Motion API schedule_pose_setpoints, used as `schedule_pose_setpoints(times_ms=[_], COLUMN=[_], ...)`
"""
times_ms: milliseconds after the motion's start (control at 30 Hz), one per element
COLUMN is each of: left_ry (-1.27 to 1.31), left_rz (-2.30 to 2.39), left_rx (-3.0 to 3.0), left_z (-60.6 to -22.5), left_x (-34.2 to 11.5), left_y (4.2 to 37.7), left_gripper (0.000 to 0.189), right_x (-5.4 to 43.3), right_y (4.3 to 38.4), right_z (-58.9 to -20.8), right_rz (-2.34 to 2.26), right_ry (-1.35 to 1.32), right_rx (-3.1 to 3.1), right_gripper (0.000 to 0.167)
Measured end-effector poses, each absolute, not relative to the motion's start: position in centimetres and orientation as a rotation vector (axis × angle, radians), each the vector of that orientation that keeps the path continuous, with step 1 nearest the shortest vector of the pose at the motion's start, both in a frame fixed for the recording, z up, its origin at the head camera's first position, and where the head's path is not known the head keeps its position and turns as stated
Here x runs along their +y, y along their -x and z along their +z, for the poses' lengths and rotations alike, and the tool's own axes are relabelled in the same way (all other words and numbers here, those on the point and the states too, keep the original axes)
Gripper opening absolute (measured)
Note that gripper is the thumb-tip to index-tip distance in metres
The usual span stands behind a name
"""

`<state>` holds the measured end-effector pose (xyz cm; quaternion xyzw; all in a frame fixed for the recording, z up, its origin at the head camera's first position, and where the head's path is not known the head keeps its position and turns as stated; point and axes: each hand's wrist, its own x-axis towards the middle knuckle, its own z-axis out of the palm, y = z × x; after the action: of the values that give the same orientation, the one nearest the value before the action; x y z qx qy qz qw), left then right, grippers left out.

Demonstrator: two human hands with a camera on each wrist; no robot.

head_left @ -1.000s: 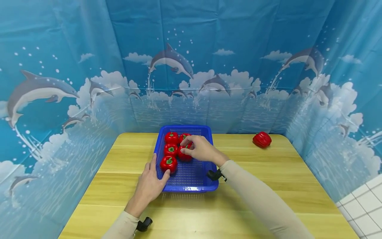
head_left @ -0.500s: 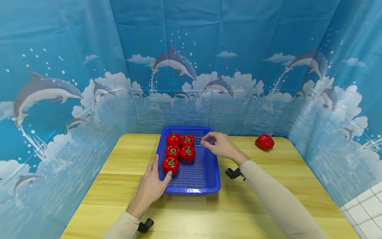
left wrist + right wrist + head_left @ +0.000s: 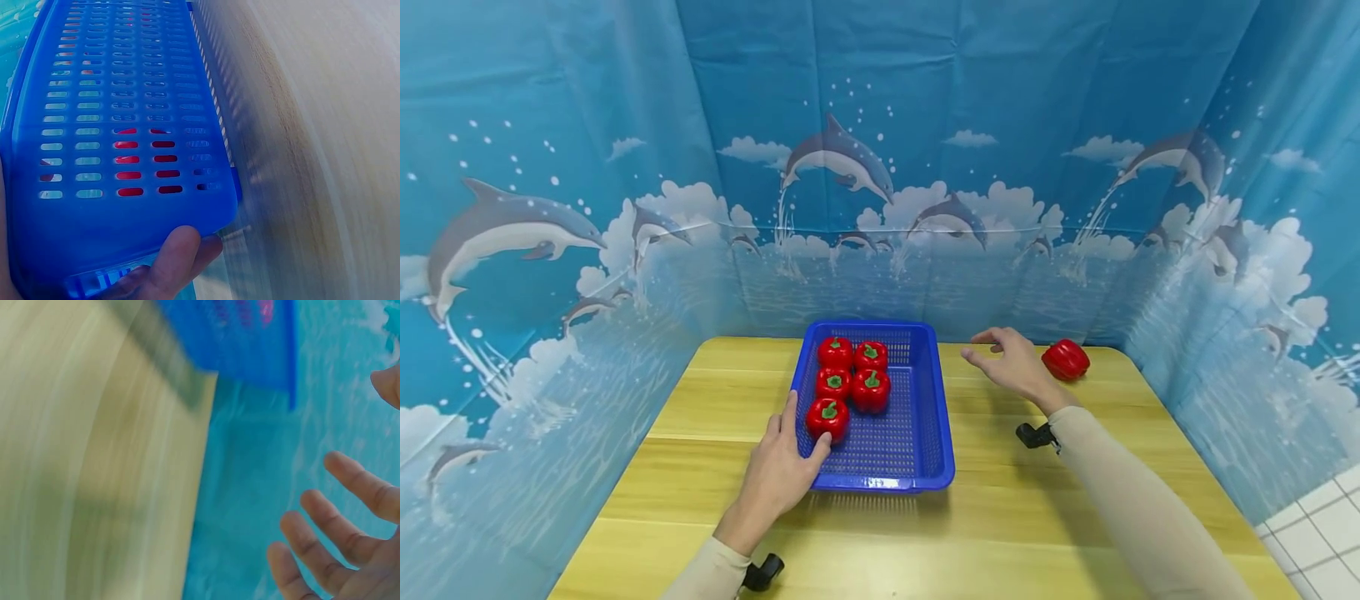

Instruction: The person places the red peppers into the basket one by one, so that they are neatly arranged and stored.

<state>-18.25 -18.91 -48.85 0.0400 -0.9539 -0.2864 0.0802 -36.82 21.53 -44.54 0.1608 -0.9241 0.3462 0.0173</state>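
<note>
A blue plastic basket (image 3: pixel 946 433) with slotted walls holds several glossy red bell peppers (image 3: pixel 871 390) with green stems, grouped towards its left side. My left hand (image 3: pixel 775 467) grips the basket's left side, thumb over the rim beside the nearest bell pepper (image 3: pixel 827 419). Fingertips (image 3: pixel 178 247) curl against the basket's outside in the left wrist view. To the right of the basket, my right hand (image 3: pixel 1017 365) is in the air with nothing in it, fingers spread and slightly bent. Just beyond it, another red bell pepper (image 3: pixel 1066 359) lies on its side on the table.
The light wooden table (image 3: pixel 1000 517) ends at a blue curtain (image 3: pixel 880 275) printed with dolphins, which stands along the back and both sides. White tiles (image 3: pixel 1315 525) show at the lower right. Each wrist wears a small black camera (image 3: pixel 1036 435).
My right hand has left the peppers inside the basket and moved right, past the rim, towards the lone bell pepper. The left hand stays on the basket.
</note>
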Motion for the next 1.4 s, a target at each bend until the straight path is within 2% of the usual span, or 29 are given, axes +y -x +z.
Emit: schedule_pose_setpoints(times_ms=[333, 700, 1067, 1167, 1400], left_ry=[-0.117, -0.127, -0.117, -0.117, -0.126], left_rz=[-0.851, -0.845, -0.851, -0.851, -0.841], left_rx=[-2.854, -2.860, -2.851, -2.854, -2.846], left_z=[-48.7, -48.2, -48.3, -48.5, -48.7], left_x=[-18.6, -18.7, -18.6, -18.5, -18.8], left_y=[18.6, 18.5, 18.4, 18.3, 18.3], left_gripper=[0.102, 0.102, 0.101, 0.101, 0.100], right_x=[27.5, 32.0, 34.2, 34.4, 33.7], right_y=[38.4, 39.7, 40.4, 40.1, 40.2], right_z=[-47.0, -48.5, -49.8, -50.3, -50.9], right_rz=[1.040, 0.946, 0.920, 0.894, 0.850], right_ry=[-0.373, -0.267, -0.150, -0.176, -0.264], right_rx=[-2.878, -2.786, -2.958, -2.962, -2.924], right_gripper=[0.076, 0.075, 0.101, 0.096, 0.070])
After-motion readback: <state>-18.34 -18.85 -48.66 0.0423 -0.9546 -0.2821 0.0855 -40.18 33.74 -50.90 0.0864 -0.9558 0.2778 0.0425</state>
